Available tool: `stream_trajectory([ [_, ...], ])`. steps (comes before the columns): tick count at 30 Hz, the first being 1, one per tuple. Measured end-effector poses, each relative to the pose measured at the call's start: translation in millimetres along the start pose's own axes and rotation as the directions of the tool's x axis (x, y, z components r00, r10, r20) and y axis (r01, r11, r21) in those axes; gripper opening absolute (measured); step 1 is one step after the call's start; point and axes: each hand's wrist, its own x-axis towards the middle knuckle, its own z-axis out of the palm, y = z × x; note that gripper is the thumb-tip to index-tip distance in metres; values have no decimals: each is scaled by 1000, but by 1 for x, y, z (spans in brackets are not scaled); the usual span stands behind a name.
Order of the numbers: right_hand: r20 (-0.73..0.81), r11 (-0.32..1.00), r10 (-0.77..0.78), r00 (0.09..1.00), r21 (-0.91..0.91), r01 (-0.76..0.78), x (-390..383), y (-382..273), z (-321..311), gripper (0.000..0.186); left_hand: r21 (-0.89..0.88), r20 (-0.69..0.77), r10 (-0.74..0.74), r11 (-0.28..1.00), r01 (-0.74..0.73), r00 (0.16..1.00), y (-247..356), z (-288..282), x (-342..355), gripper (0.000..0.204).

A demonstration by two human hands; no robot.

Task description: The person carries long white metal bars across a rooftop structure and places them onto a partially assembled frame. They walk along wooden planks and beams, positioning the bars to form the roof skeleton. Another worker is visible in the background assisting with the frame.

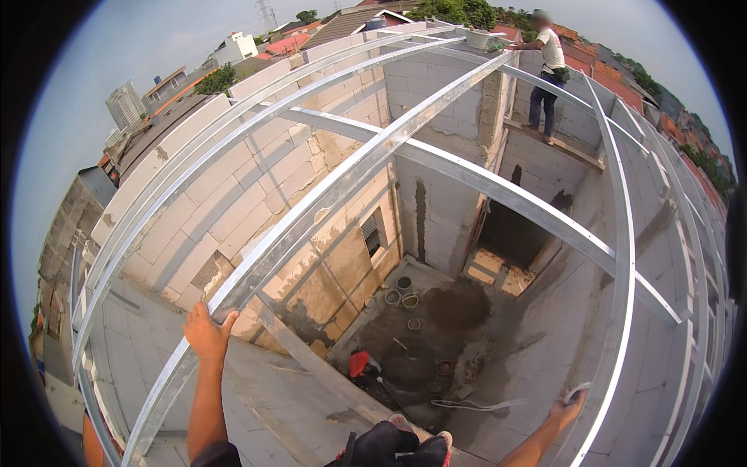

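**Inspector:** Start nearest. What are the hands doing?

**Assessor:** The left hand [207, 333] is clasped over the edge of a long silver galvanised steel roof rail [327, 204], fingers wrapped on the near flange. The right hand [568, 403] lies against a second, thinner silver steel rail [622, 257] on the right side; something pale shows at the fingers, but whether it is gripping or merely resting I cannot tell. Dark-clad knees [393, 445] sit at the bottom edge, on the grey wall top.

**Inspector:** Step in hand?

**Assessor:** In my judgement, bracing or positioning on the frame, the left rail being steadied by hand. Any next move would call for a firm hold and sound footing: open drop directly below.

**Inspector:** Orientation of the held rail?

**Assessor:** Its long axis runs from the lower left, beside the left hand, up and away to the far right, ending near the pale grey block wall [436, 109] at the far end. It lies roughly level, spanning the void. A cross rail [498, 187] passes beneath or against it about midway; which, I cannot tell.

**Inspector:** Below and beyond?

**Assessor:** On the wet concrete floor [459, 327] lie several round buckets [403, 294] and a red object [358, 363]. At the far end, another person [549, 78] in a white shirt stands on a ledge, well apart from the hands.
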Motion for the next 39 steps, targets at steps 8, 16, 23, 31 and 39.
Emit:
stream_trajectory([
  [8,605,224,52,794,-782,581,-143,9,52,16,21,76,-56,998,54,996,3,-24,8,71],
  [16,792,-456,-302,531,-609,649,-130,-149,129,25,1,89,-82,997,82,993,-1,-22,8,71],
  [23,685,-425,-138,716,-694,582,-88,-151,93,34,-18,144,-42,999,45,989,6,-31,13,62],
  [31,676,-454,-155,720,-696,555,-84,-147,90,35,-11,155,-3,1000,5,988,-1,-27,5,60],
  [39,677,-451,-134,724,-692,564,-82,-144,95,35,-40,180,-33,998,41,983,3,-28,6,59],
])
